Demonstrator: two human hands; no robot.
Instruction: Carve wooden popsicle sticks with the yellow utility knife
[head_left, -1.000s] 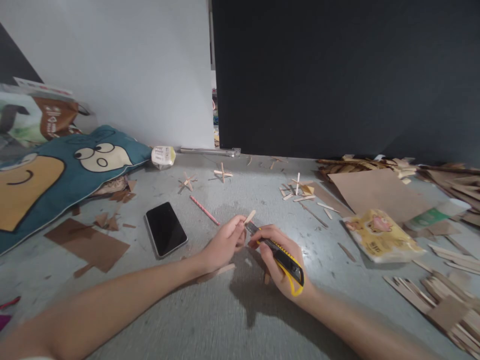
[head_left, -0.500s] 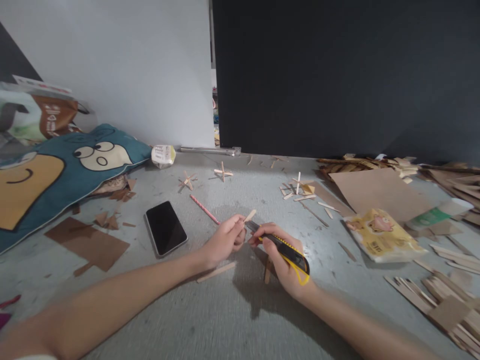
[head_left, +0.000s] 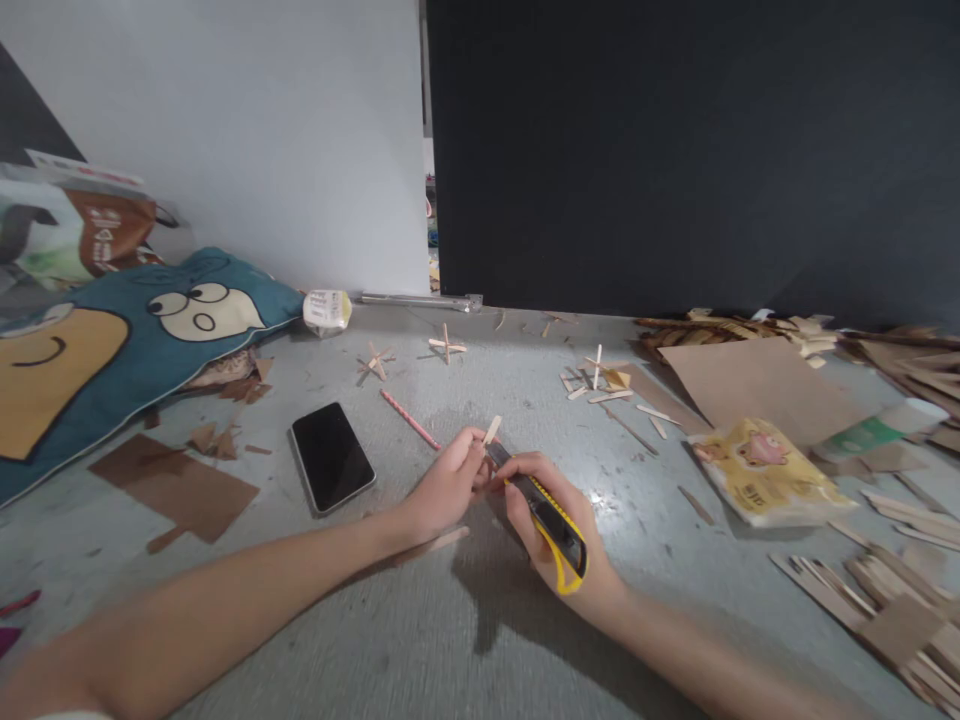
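My left hand (head_left: 452, 482) pinches a short flat wooden craft stick (head_left: 492, 430), whose pale end sticks up past the fingertips. In my right hand (head_left: 574, 515) is a black and yellow utility knife (head_left: 553, 525), its front end pointing up and left at the stick. Knife tip and stick meet or nearly so; the fingers partly hide the contact. Another craft stick (head_left: 442, 543) lies on the table under my left wrist. A pink striped straw (head_left: 409, 418) rests just beyond my left hand.
A phone (head_left: 332, 457) lies left of my hands, beside brown cardboard (head_left: 176, 487) and a blue cushion (head_left: 217, 335). Crossed-stick pieces (head_left: 448, 346) stand farther back. At right are a yellow packet (head_left: 765, 470), a paper cup (head_left: 877, 428) and piled sticks (head_left: 870, 610).
My right hand has shifted slightly left and turned the knife steeper. The craft stick in my left hand now points more upright. A stick piece seen below my right hand no longer shows.
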